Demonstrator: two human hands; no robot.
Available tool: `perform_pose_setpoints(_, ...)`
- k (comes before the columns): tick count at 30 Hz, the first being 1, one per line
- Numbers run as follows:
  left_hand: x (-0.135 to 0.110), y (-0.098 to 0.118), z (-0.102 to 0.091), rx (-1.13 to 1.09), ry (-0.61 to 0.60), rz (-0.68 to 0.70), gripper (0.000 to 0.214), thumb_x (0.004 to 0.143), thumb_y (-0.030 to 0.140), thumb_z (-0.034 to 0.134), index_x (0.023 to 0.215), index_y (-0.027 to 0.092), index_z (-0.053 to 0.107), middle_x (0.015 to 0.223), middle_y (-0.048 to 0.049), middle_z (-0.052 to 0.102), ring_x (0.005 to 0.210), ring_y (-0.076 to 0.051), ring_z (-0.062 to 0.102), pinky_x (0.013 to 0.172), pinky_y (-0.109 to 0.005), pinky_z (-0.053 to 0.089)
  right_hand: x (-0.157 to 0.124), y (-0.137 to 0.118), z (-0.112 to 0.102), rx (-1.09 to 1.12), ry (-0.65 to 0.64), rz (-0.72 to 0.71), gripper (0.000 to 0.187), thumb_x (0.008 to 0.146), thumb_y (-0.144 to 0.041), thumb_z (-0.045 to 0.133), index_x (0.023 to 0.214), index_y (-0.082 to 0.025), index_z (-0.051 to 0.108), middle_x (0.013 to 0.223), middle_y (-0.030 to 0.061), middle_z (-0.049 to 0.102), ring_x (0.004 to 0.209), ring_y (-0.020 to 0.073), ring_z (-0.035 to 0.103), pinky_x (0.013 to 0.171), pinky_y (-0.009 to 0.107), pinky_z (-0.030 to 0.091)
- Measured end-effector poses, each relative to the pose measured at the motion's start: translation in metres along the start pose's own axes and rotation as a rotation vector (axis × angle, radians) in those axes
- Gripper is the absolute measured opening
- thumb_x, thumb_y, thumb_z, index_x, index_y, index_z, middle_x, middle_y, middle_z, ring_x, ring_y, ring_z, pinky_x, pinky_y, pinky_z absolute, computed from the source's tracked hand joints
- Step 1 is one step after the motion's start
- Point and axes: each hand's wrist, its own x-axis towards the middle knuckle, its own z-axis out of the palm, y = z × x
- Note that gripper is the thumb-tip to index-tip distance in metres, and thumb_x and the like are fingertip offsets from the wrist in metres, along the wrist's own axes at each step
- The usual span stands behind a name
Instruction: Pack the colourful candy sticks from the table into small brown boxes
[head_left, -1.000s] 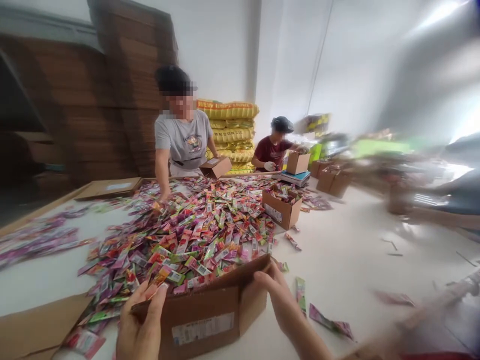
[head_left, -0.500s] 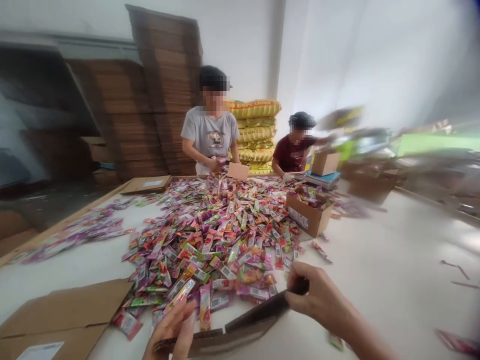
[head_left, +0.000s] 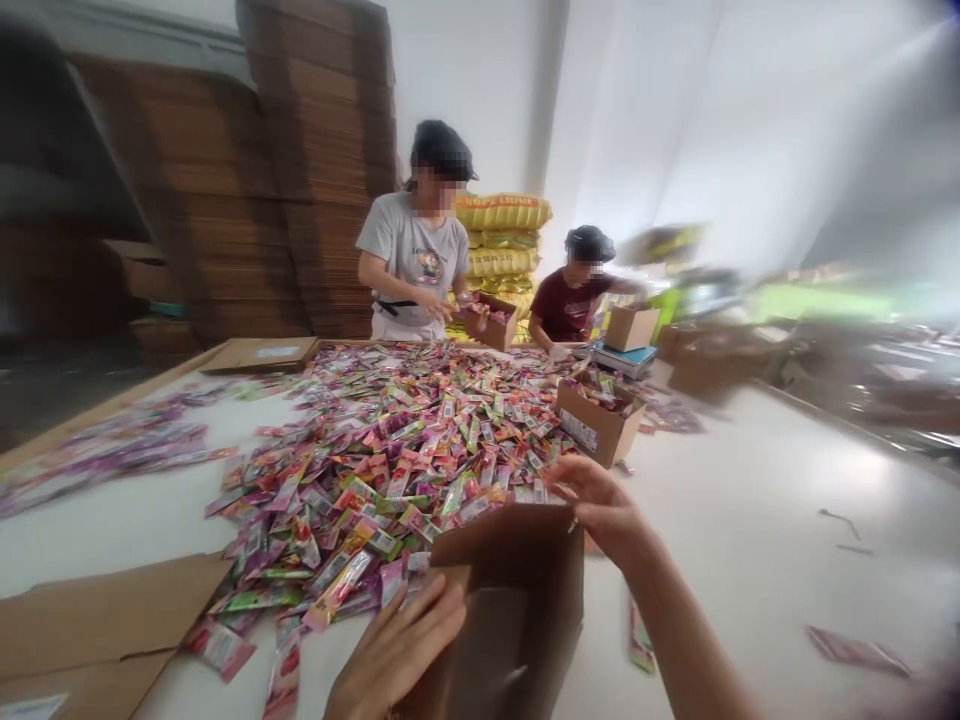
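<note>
brown cardboard box, multicolour sachets, white table, yellow sacks
</note>
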Motion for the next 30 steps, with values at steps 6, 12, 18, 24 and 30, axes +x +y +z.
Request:
perform_pose_setpoints(6, 0.004, -0.002, 0.012, 0.102, 0.009, -0.204, 0.042, 0.079, 0.062, 0.061, 0.103, 0.029, 0.071, 0.116, -0.0072, 0.072, 0.122, -0.032, 0.058, 0.107, -0.051, 0.041, -0.016, 0.036, -0.012, 0.116, 0.090, 0.051, 0.080, 0.066, -0.032, 0.082, 0.138, -0.037, 0.047, 0.128, 0.0035, 0.059, 0.115, 0.0244, 0.054, 0.093, 0.035, 0.045)
perform_pose_setpoints(12, 0.028, 0.013, 0.026, -0.126, 0.321, -0.698, 0.050, 0.080, 0.050, 0.065, 0.121, 0.027, 0.049, 0.114, -0.0073, 0.068, 0.118, -0.028, 0.059, 0.108, -0.051, 0.041, -0.011, 0.037, 0.015, -0.174, 0.090, 0.284, 0.084, 0.058, -0.025, 0.087, 0.135, -0.027, 0.054, 0.125, 0.0060, 0.066, 0.118, 0.0331, 0.056, 0.103, 0.045, 0.042)
perform_pose_setpoints(18, 0.040, 0.002, 0.016, 0.372, 0.173, -0.384, 0.084, 0.087, 0.041, 0.058, 0.155, 0.024, 0.011, 0.158, -0.0179, 0.026, 0.143, -0.038, 0.028, 0.112, -0.061, 0.032, -0.036, 0.048, 0.006, -0.078, 0.193, 0.063, 0.049, 0.089, -0.059, 0.054, 0.122, -0.026, 0.067, 0.113, 0.0093, 0.070, 0.109, 0.0295, 0.061, 0.096, 0.046, 0.048)
perform_pose_setpoints(24, 0.051, 0.003, -0.003, 0.645, -0.185, 0.043, 0.059, 0.089, 0.016, 0.054, 0.143, 0.038, 0.042, 0.162, -0.0068, 0.019, 0.147, -0.041, 0.014, 0.109, -0.068, 0.030, -0.049, 0.001, 0.012, -0.697, -0.076, -0.262, 0.018, 0.092, -0.032, 0.061, 0.106, -0.027, 0.073, 0.096, 0.0053, 0.070, 0.096, 0.0223, 0.059, 0.089, 0.040, 0.047)
perform_pose_setpoints(30, 0.069, -0.013, -0.011, 0.486, -0.466, 0.336, 0.019, 0.087, 0.011, 0.053, 0.100, 0.022, 0.063, 0.103, -0.0025, 0.064, 0.110, -0.020, 0.054, 0.121, -0.051, 0.013, -0.053, -0.018, 0.046, -1.145, -0.356, -0.153, 0.020, 0.093, -0.022, 0.056, 0.112, -0.026, 0.063, 0.106, 0.0012, 0.067, 0.097, 0.0216, 0.051, 0.088, 0.042, 0.042)
